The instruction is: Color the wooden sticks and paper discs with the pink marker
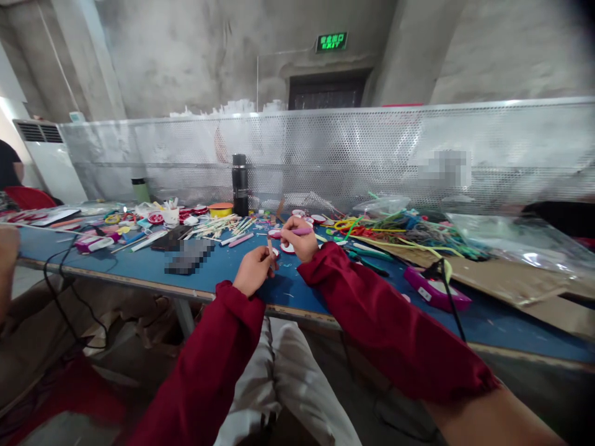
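Note:
Over the near edge of the blue table (153, 272) my two hands face each other. My right hand (300, 240) is closed round a pink-purple pen-like tool (304, 231), whose tip points left toward the other hand. My left hand (253, 271) is pinched, fingertips up, just left of and below the tool; a narrow pale piece seems to stand between its fingers, too small to name. Behind the hands lie white-and-red spools (288, 248), partly covered by the right hand. Whether the tool touches the pale piece I cannot tell.
A black bottle (240, 186) stands behind, before a perforated metal screen (325, 155). Coloured cords (418, 229) and a purple device (437, 290) with a black cable lie right. Left are a dark phone (190, 257), pale sticks (218, 227) and another person's hand (7, 260).

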The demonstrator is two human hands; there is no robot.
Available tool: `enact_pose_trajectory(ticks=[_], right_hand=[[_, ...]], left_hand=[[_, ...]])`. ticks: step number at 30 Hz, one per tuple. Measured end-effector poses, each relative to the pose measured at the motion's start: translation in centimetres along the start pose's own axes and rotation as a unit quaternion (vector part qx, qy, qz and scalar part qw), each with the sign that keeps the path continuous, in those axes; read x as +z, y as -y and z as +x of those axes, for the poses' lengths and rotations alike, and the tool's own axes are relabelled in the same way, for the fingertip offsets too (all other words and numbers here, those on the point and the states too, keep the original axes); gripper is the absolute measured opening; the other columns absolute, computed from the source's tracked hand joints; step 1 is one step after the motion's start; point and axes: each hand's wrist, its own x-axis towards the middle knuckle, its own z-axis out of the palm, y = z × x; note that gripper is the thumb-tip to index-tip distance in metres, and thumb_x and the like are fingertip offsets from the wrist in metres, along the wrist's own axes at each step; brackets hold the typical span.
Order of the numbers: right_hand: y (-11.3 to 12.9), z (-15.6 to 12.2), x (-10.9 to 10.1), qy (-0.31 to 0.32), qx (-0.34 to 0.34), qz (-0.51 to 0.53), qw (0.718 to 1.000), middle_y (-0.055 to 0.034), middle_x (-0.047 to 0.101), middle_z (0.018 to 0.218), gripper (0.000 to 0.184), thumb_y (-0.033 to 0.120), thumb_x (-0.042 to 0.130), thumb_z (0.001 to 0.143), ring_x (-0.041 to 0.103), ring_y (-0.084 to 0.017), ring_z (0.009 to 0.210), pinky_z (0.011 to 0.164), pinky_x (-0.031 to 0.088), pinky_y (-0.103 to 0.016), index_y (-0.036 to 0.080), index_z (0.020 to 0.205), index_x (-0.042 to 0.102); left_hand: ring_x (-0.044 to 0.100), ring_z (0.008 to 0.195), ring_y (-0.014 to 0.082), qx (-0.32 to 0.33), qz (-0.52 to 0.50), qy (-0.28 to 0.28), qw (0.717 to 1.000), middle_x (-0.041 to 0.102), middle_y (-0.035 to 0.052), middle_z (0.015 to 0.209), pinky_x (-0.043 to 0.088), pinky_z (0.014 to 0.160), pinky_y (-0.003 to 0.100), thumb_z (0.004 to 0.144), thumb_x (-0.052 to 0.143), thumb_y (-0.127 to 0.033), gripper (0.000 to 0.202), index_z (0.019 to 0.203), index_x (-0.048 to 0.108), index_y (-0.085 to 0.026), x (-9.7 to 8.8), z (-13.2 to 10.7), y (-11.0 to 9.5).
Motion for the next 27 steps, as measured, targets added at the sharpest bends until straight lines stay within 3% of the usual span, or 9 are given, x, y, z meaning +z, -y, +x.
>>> enact_pose_trajectory(ticks=[7,18,27], right_hand=[[0.2,0.5,-0.4,0.033,0.011,0.033,0.999,0.0036,0.061,0.057,0.028,0.046,0.078,0.068,0.055,-0.014,0.051,0.051,0.046,-0.029,0.023,0.072,0.063],[-0.9,1.1,-0.7,-0.002,0.049,0.080,0.996,0.0021,0.062,0.054,0.035,0.054,0.076,0.072,0.055,-0.014,0.048,0.050,0.046,-0.029,0.022,0.068,0.063],[-1.0,0.8,-1.0,0.014,0.041,0.095,0.995,0.0034,0.061,0.052,0.018,0.029,0.072,0.070,0.050,-0.012,0.045,0.047,0.040,-0.028,0.022,0.063,0.057]], left_hand=[[0.055,0.047,0.0095,-0.001,0.007,0.006,1.000,0.066,-0.0008,0.069,0.040,0.047,0.022,0.086,0.057,-0.038,0.019,0.082,0.057,-0.019,-0.1,0.2,0.4],[0.057,0.048,0.0097,-0.003,0.009,0.006,1.000,0.066,0.0000,0.071,0.041,0.047,0.021,0.088,0.054,-0.036,0.017,0.084,0.057,-0.019,-0.1,0.1,0.3],[0.056,0.047,0.0089,-0.009,0.006,0.006,1.000,0.065,-0.0004,0.070,0.040,0.046,0.020,0.088,0.056,-0.038,0.020,0.083,0.057,-0.018,-0.1,0.1,0.2]])
